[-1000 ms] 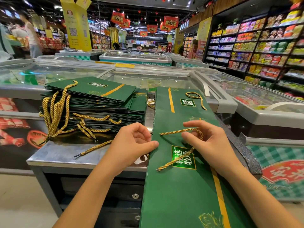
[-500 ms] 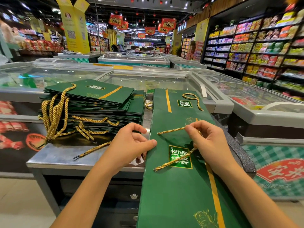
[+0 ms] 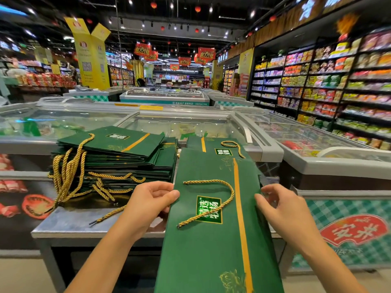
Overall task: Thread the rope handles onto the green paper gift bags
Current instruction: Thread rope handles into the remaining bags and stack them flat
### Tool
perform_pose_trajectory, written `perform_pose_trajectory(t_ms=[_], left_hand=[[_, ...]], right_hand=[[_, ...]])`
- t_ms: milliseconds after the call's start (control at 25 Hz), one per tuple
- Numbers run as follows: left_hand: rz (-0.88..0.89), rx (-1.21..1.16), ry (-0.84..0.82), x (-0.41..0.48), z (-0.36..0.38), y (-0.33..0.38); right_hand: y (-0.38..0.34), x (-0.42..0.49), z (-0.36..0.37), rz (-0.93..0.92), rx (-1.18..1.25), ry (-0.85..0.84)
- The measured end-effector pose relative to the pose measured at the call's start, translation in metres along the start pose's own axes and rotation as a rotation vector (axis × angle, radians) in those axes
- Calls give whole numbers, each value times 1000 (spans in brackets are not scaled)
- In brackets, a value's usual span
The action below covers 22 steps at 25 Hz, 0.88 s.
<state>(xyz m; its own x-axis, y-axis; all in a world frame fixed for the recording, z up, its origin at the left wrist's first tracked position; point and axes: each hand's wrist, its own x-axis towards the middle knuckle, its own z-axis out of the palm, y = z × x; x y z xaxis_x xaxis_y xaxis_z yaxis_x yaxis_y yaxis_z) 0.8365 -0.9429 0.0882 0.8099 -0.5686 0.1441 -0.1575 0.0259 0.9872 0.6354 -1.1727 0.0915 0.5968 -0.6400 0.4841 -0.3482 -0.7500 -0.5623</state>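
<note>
Left hand (image 3: 148,200) and right hand (image 3: 282,208) grip green bag (image 3: 211,256), lengthwise pointing away.

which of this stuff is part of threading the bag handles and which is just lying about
Job in hand:
- front bag, gripped at its edges by left hand and right hand
- rope lying loose on it
- bag stack
- loose ropes

Just lying about:
- table
- freezers
- shelves
- yellow sign
</note>
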Motion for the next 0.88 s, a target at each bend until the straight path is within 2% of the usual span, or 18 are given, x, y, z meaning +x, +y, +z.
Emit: perform_pose_trajectory(t_ms=[80, 200, 280, 640, 760, 880], left_hand=[[-34, -51, 9, 1, 0, 3], [-103, -156, 23, 1, 2, 12], [-104, -183, 43, 3, 4, 23], [294, -127, 119, 32, 5, 142], [341, -143, 93, 31, 4, 159], [319, -155, 28, 28, 3, 154]], right_hand=[[-4, -1, -4, 61, 36, -68], [-5, 8, -11, 244, 406, -89], [-10, 18, -20, 274, 605, -30], [-77, 77, -90, -2, 874, 186], [-81, 89, -99, -56, 922, 229], [-73, 89, -97, -31, 1028, 181]])
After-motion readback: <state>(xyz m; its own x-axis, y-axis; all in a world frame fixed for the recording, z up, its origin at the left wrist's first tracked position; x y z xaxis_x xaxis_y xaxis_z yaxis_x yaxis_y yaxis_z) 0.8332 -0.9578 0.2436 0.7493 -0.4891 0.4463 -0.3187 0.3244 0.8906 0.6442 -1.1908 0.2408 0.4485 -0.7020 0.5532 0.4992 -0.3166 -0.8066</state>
